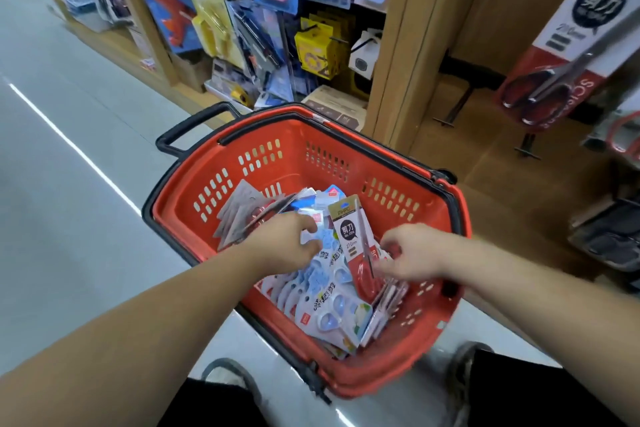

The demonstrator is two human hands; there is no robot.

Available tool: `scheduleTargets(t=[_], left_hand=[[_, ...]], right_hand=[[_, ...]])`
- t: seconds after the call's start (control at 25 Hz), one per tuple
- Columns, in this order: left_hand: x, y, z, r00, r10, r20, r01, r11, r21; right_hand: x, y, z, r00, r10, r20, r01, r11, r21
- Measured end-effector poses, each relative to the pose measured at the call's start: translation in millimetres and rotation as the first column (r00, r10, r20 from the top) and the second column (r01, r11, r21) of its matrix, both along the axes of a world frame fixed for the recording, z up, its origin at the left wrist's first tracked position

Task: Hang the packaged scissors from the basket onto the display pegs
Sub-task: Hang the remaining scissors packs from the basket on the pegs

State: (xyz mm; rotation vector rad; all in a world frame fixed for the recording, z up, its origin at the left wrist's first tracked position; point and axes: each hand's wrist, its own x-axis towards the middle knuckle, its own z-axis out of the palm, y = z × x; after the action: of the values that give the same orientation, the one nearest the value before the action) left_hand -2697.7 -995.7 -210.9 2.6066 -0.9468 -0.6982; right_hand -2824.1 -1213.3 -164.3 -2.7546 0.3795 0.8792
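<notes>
Head view is looking down into a red basket (263, 156) sitting on the floor in the middle of the frame. Both hands are reaching inside it. The right hand (412, 253) is pinching the red bottom end of a scissors pack (349, 236), which is standing up between the two hands. The left hand (287, 246) is curling its fingers over the blue and white packs (329, 305); I cannot tell if it is holding one. A hanging pack (568, 55) of scissors is showing at the upper right, near the black pegs (459, 104).
</notes>
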Motion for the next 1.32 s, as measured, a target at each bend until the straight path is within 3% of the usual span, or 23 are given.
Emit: scheduleTargets(t=[0.08, 0.24, 0.4, 0.52, 0.68, 0.84, 0.92, 0.96, 1.0, 1.08, 1.16, 1.32], left_hand=[[15, -26, -13, 0.999, 0.034, 0.010, -0.033, 0.996, -0.080], [40, -76, -47, 0.986, 0.162, -0.047, -0.167, 0.977, -0.130], [57, -93, -62, 0.992, 0.123, -0.027, -0.124, 0.992, -0.037], [57, -96, -57, 0.980, 0.173, -0.094, -0.184, 0.976, -0.115], [35, -87, -23, 0.923, 0.236, -0.304, -0.349, 0.846, -0.402], [39, -52, 16, 0.900, 0.201, -0.385, -0.413, 0.674, -0.613], [56, -23, 21, 0.889, 0.220, -0.402, -0.444, 0.630, -0.637], [68, -8, 17, 0.896, 0.270, -0.352, -0.438, 0.664, -0.606], [84, 7, 9, 0.920, 0.325, -0.221, -0.393, 0.768, -0.507], [102, 33, -10, 0.961, 0.274, 0.044, -0.271, 0.961, -0.061], [109, 40, -27, 0.987, 0.146, 0.065, -0.158, 0.957, 0.243], [116, 29, -47, 0.995, 0.068, 0.079, -0.090, 0.945, 0.315]], right_hand=[[30, -14, -8, 0.995, -0.079, 0.066, 0.066, 0.982, 0.178], [48, -40, -37, 0.947, -0.100, 0.305, 0.057, 0.988, 0.145], [42, -53, -48, 0.959, -0.084, 0.270, 0.042, 0.987, 0.158], [49, -57, -40, 0.940, -0.193, 0.281, 0.125, 0.962, 0.244], [66, -42, -38, 0.841, -0.446, 0.307, 0.281, 0.844, 0.456], [88, -17, -38, 0.663, -0.682, 0.307, 0.303, 0.620, 0.723], [95, -4, -37, 0.677, -0.684, 0.272, 0.251, 0.563, 0.788], [99, 3, -35, 0.688, -0.676, 0.264, 0.225, 0.545, 0.808], [102, 8, -35, 0.670, -0.694, 0.264, 0.225, 0.528, 0.819], [110, 12, -33, 0.590, -0.765, 0.259, 0.268, 0.488, 0.830], [114, 11, -29, 0.559, -0.792, 0.246, 0.303, 0.471, 0.829], [106, 7, -33, 0.579, -0.792, 0.196, 0.364, 0.466, 0.807]])
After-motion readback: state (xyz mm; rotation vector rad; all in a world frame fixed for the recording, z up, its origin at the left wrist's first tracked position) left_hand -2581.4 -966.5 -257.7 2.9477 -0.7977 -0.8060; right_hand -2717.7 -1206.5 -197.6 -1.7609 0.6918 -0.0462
